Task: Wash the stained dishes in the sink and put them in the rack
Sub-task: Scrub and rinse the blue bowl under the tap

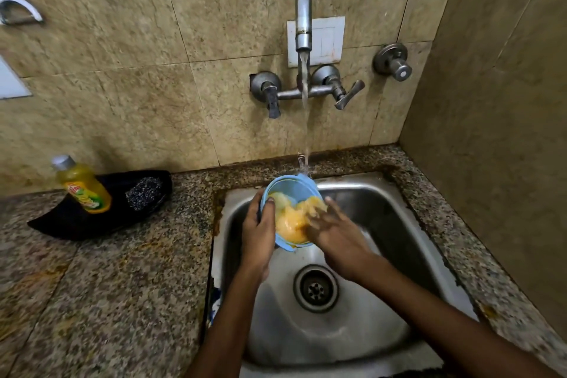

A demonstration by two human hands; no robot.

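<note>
A light-blue bowl (277,190) is held tilted over the steel sink (383,218), above and behind the drain (316,288), with its open mouth turned toward the person. The left hand (259,233) grips the bowl's left rim: the thumb (270,204) is hooked over the edge into the mouth, while the other fingers curl around the outer wall, hidden behind it. So the bowl sits to the right of and slightly above that palm.

The right hand (334,233) reaches in from the sink's right side. Its fingers are spread and fairly straight, lying against the yellow stained inside (290,224) of the bowl; they are motion-blurred, so I cannot tell exactly how each fingertip sits. This hand pinches nothing.

Water (305,120) runs from the wall tap (303,18) straight behind the sink and strikes the bowl's far rim, splashing there. 2 lever handles sit on either side of the stream, and 1 round valve (394,63) is mounted further right on the wall.

Left of the sink, on the speckled stone counter (122,285), a black tray (61,224) lies against the wall. In it stand a yellow dish-soap bottle (84,187) with a grey cap, leaning, and just beside it a dark steel scrubber (143,193).
</note>
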